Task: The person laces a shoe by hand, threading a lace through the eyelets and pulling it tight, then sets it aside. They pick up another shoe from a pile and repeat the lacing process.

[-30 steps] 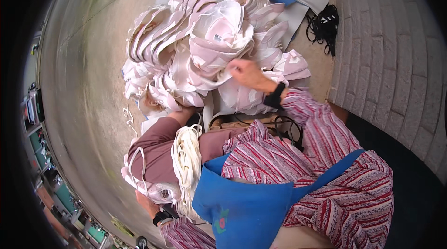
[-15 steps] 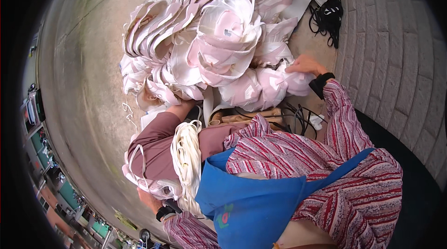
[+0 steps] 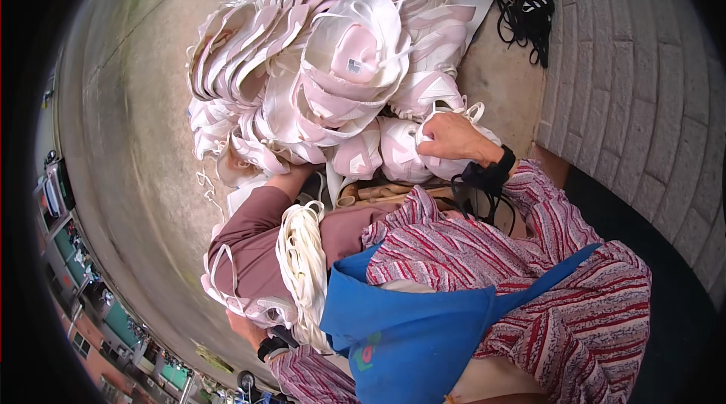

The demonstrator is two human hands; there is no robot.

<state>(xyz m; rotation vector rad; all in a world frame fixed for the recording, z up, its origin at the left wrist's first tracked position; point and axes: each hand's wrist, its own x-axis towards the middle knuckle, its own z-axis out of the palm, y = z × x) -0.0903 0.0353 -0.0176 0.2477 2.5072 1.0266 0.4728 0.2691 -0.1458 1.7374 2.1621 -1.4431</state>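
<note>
Pink-and-white upper (image 3: 442,167) lies beneath our right hand (image 3: 458,138), fingers curled; laced upper (image 3: 268,311) lies against our left hand (image 3: 246,329), fingers partly hidden; either grip, we cannot tell.

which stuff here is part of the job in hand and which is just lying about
Seemingly in use:
pink-and-white fabric shoe uppers, at left hand and right hand
cream flat-lace bundle

Seemingly lying about:
tangled black cords
thin white string

Shoe uppers (image 3: 346,105) lie before the thigh (image 3: 354,229), laces (image 3: 300,249) across it.
</note>
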